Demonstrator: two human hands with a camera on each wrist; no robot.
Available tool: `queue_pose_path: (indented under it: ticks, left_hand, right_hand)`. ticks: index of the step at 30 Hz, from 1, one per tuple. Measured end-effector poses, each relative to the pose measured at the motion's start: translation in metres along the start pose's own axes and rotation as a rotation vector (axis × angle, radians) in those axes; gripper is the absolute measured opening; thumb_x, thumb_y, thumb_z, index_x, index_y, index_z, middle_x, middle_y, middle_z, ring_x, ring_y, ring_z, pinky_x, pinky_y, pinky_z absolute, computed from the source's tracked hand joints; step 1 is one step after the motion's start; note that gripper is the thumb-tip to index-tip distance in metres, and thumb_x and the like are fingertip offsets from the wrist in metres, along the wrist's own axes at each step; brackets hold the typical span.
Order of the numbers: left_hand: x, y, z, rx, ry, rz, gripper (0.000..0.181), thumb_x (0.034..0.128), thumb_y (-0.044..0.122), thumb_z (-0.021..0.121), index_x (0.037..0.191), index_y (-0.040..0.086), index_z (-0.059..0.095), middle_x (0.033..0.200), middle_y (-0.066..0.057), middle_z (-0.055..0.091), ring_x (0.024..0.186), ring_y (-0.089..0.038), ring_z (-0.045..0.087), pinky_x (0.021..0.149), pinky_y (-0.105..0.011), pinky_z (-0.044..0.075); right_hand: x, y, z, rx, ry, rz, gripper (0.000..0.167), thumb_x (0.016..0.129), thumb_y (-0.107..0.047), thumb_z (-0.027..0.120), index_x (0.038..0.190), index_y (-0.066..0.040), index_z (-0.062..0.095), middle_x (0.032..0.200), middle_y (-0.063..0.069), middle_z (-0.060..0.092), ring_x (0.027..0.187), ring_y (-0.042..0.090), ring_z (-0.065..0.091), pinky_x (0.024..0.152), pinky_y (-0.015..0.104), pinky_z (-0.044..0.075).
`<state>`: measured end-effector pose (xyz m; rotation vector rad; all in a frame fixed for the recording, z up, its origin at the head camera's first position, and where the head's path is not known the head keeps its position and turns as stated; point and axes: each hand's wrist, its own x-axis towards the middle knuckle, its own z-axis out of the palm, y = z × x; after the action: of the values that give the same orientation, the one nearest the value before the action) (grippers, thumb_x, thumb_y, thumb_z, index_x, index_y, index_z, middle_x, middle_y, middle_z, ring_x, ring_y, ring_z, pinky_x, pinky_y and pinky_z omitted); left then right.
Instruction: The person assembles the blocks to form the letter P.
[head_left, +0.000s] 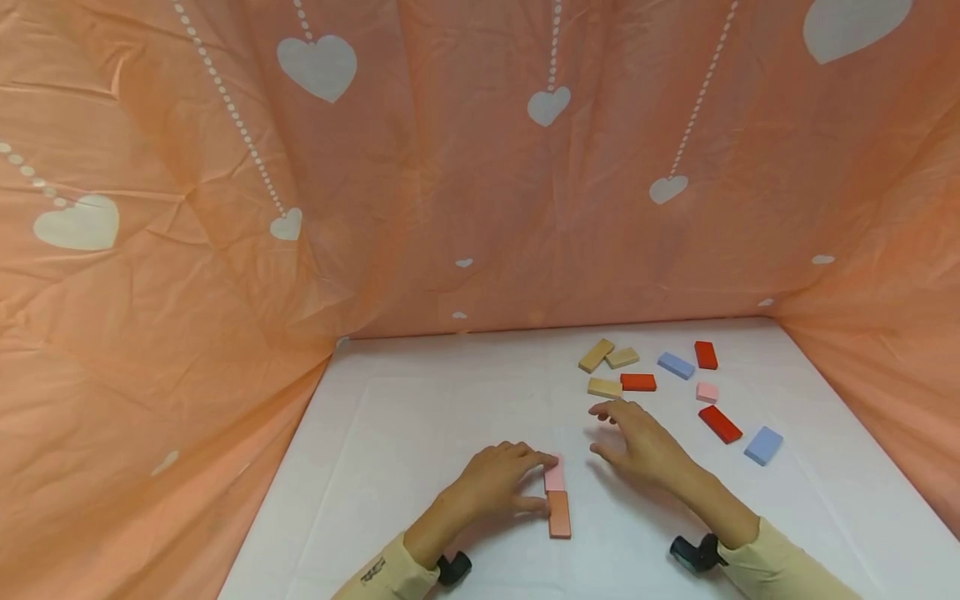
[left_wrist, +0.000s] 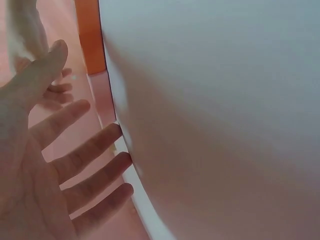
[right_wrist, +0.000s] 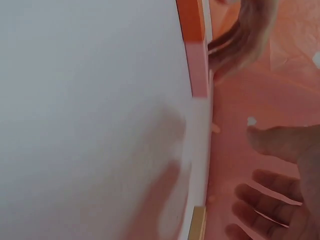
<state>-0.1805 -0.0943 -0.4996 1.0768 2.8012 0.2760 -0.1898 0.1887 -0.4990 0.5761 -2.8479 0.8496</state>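
Note:
An orange block (head_left: pixel 559 514) and a pink block (head_left: pixel 554 474) lie flat end to end on the white table, meeting at their short ends. Beside their left side is my left hand (head_left: pixel 495 482), its index fingertip at the pink block and its thumb by the orange one. In the left wrist view the fingers of this left hand (left_wrist: pixel 60 165) are spread and fairly straight. To the right of the pair, over the table, my right hand (head_left: pixel 637 443) holds nothing, its fingers relaxed and apart. The right wrist view shows the right hand (right_wrist: pixel 280 185) with loosely bent fingers.
Past the right hand lie several loose blocks: tan (head_left: pixel 604 387), red (head_left: pixel 638 382), blue (head_left: pixel 677 365) and a small pink one (head_left: pixel 707 392). Another red block (head_left: pixel 720 424) and a blue block (head_left: pixel 763 446) lie further right. An orange curtain (head_left: pixel 480 208) with white hearts surrounds the table.

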Motion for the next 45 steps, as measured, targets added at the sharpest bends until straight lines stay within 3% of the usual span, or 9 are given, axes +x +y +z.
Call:
queue_pose_path:
  ticks: [6, 12, 21, 32, 40, 45]
  left_hand:
    - [0.002, 0.001, 0.004, 0.037, 0.005, -0.006, 0.069, 0.0902, 0.068, 0.076, 0.151, 0.037, 0.061, 0.133, 0.008, 0.066, 0.122, -0.016, 0.063, 0.1, -0.037, 0.053]
    - [0.002, 0.004, 0.005, 0.061, -0.008, -0.023, 0.07, 0.0899, 0.07, 0.075, 0.151, 0.039, 0.06, 0.133, 0.007, 0.065, 0.123, -0.017, 0.062, 0.101, -0.038, 0.054]
    - [0.001, 0.008, 0.005, 0.056, -0.021, -0.032, 0.071, 0.0891, 0.07, 0.076, 0.151, 0.039, 0.061, 0.133, 0.006, 0.066, 0.123, -0.018, 0.063, 0.099, -0.038, 0.054]
    - [0.002, 0.009, 0.007, 0.097, -0.005, -0.038, 0.067, 0.0894, 0.071, 0.074, 0.147, 0.037, 0.064, 0.128, 0.006, 0.064, 0.118, -0.016, 0.061, 0.094, -0.034, 0.055]
    - [0.002, 0.012, 0.008, 0.112, 0.007, -0.053, 0.066, 0.0887, 0.07, 0.076, 0.144, 0.036, 0.065, 0.126, 0.005, 0.063, 0.117, -0.017, 0.06, 0.09, -0.035, 0.055]
    - [0.002, 0.014, 0.007, 0.116, 0.006, -0.065, 0.066, 0.088, 0.07, 0.077, 0.143, 0.036, 0.065, 0.126, 0.004, 0.063, 0.118, -0.018, 0.06, 0.088, -0.035, 0.055]
  right_hand:
    - [0.015, 0.02, -0.001, 0.021, 0.052, 0.0, 0.051, 0.093, -0.017, 0.084, 0.137, -0.001, 0.064, 0.129, 0.017, 0.068, 0.125, 0.041, 0.063, 0.107, 0.063, 0.051]
    - [0.029, 0.037, -0.002, 0.047, 0.045, 0.043, 0.051, 0.095, -0.016, 0.082, 0.139, 0.001, 0.062, 0.132, 0.022, 0.066, 0.124, 0.043, 0.062, 0.105, 0.064, 0.051]
    - [0.045, 0.045, 0.0, 0.071, 0.001, 0.118, 0.057, 0.098, -0.016, 0.078, 0.146, 0.005, 0.056, 0.142, 0.028, 0.06, 0.132, 0.048, 0.055, 0.11, 0.067, 0.046]
    - [0.054, 0.044, 0.001, 0.053, -0.04, 0.139, 0.059, 0.098, -0.018, 0.078, 0.148, 0.003, 0.055, 0.149, 0.03, 0.054, 0.138, 0.05, 0.048, 0.112, 0.071, 0.042]
    - [0.057, 0.045, 0.0, 0.043, -0.058, 0.162, 0.059, 0.096, -0.019, 0.08, 0.146, 0.002, 0.056, 0.144, 0.029, 0.057, 0.128, 0.045, 0.054, 0.108, 0.066, 0.048]
    - [0.057, 0.046, 0.001, 0.032, -0.045, 0.136, 0.056, 0.095, -0.018, 0.082, 0.142, 0.0, 0.058, 0.125, 0.022, 0.064, 0.11, 0.035, 0.058, 0.095, 0.057, 0.054]
